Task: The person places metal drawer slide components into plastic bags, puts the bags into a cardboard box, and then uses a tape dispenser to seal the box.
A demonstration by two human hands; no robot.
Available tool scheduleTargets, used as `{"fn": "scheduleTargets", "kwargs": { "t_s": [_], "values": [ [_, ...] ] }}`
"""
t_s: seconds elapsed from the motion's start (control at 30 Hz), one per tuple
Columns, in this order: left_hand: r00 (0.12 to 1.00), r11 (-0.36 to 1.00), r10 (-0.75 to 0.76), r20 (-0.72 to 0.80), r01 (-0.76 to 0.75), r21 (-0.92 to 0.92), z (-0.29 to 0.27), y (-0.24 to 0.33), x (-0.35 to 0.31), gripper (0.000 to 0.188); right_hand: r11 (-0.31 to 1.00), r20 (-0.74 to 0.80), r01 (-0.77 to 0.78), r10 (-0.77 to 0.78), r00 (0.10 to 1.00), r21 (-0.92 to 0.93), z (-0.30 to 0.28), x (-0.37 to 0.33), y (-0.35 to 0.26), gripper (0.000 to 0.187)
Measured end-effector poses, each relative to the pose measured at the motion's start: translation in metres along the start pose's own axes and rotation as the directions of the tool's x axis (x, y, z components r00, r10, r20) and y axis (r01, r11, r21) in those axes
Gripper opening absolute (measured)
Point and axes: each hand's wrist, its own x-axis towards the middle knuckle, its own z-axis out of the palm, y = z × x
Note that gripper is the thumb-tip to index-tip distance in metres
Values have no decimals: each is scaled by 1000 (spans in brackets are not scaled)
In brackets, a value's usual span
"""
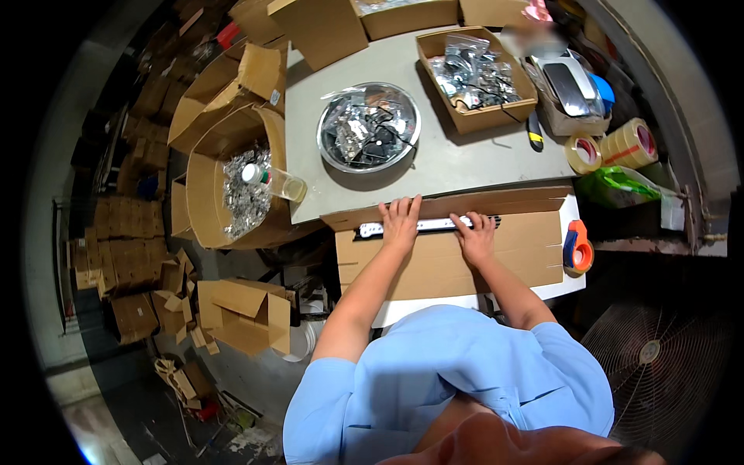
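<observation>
A brown cardboard box (519, 252) lies at the near edge of the grey table (465, 159). Its two top flaps nearly meet, with a dark gap between them showing white and black contents (370, 229). My left hand (400, 223) lies flat on the flaps at the left part of the gap, fingers spread. My right hand (476, 237) presses flat on the near flap beside the gap, a little to the right. Neither hand grips anything.
A round metal bowl (369, 126) and a small open carton (476, 79), both full of bagged parts, sit behind. Tape rolls (629, 144), an orange tape dispenser (576, 248), a black marker (535, 132) lie right. Open cartons (232, 178) stand left; a fan (659, 356) lower right.
</observation>
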Motion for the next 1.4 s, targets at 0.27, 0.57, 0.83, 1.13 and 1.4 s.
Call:
{"fn": "scheduleTargets", "kwargs": {
  "t_s": [0.27,0.57,0.83,1.13,1.4],
  "values": [
    [855,801,-519,-3,485,-351,-21,3,-35,82,993,-69,-117,114,991,-35,-1,0,30,62],
    [509,362,-847,152,763,-536,31,-41,-53,65,913,60,-329,325,944,240,-14,1,37,67],
    [522,358,-851,62,663,-657,37,-55,-67,52,948,44,-297,294,955,112,-30,14,19,65],
    [742,763,-560,-368,288,-578,-64,-48,12,47,982,-227,78,-37,973,175,-66,199,-78,38],
    [776,633,-627,-68,456,-626,-93,-114,154,64,897,-74,-32,72,995,442,-58,248,-103,17]
  ]
}}
